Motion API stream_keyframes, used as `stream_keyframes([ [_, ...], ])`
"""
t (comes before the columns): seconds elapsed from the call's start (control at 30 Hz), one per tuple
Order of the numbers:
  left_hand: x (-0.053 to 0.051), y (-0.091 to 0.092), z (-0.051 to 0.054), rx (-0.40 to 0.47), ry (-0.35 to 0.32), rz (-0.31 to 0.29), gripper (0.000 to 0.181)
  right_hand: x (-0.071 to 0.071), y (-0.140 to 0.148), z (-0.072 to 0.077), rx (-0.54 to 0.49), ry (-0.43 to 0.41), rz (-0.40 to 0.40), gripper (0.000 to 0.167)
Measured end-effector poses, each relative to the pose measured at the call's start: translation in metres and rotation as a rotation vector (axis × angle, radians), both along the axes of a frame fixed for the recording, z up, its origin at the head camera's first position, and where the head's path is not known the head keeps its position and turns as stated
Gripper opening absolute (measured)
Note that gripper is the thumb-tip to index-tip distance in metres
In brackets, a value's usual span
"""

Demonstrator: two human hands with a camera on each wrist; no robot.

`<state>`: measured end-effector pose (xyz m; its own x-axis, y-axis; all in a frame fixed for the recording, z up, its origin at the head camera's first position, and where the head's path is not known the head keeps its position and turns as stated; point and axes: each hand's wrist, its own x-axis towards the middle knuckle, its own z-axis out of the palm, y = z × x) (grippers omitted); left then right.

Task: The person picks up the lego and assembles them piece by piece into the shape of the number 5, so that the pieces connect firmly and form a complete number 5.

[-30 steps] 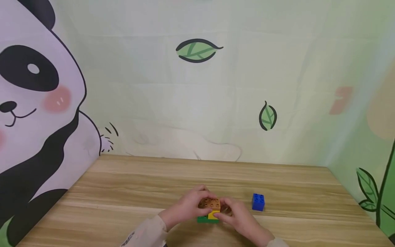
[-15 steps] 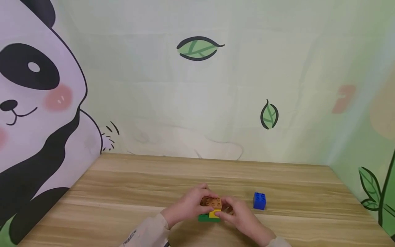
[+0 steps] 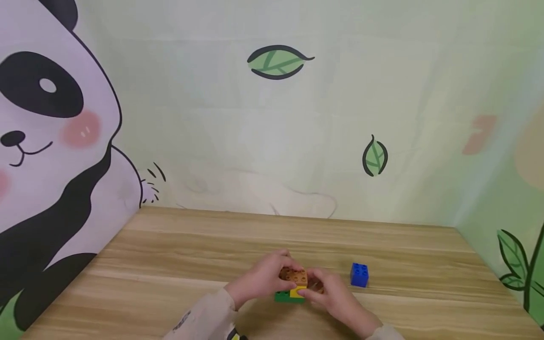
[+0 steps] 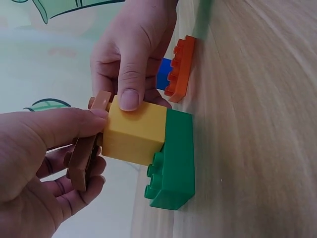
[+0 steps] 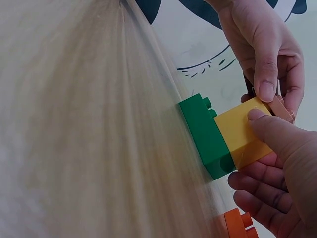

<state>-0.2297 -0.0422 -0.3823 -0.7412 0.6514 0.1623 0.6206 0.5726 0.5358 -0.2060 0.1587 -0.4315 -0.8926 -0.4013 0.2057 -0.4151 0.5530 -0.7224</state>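
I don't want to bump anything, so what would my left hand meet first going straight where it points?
Probably your right hand, just past the brown block your left hand holds; depth is unclear.

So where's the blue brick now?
In the head view, the blue brick sits on the table, beyond and right of the right hand; in the left wrist view, partly behind the orange brick.

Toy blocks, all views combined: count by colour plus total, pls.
Brown block: 1
Yellow block: 1
Green block: 1
Blue block: 1
Orange block: 1
Total: 5
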Motion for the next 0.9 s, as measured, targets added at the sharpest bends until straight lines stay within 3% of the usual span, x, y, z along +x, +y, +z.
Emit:
stream_keyframes([
  [0.3,0.001,0.0006,0.0047,-0.084,0.002,0.0,0.028,-0.001,0.0007,-0.0007,0.007,-0.003,0.008,0.039],
  [0.53,0.0007,-0.0006,0.0042,-0.073,-0.024,0.009,0.028,-0.0016,0.0004,-0.0015,0.013,-0.001,0.016,0.039],
  [0.9,0.0009,-0.0012,0.0014,-0.04,-0.001,0.027,0.028,-0.0023,0.0007,-0.0024,0.004,0.014,0.02,0.037],
])
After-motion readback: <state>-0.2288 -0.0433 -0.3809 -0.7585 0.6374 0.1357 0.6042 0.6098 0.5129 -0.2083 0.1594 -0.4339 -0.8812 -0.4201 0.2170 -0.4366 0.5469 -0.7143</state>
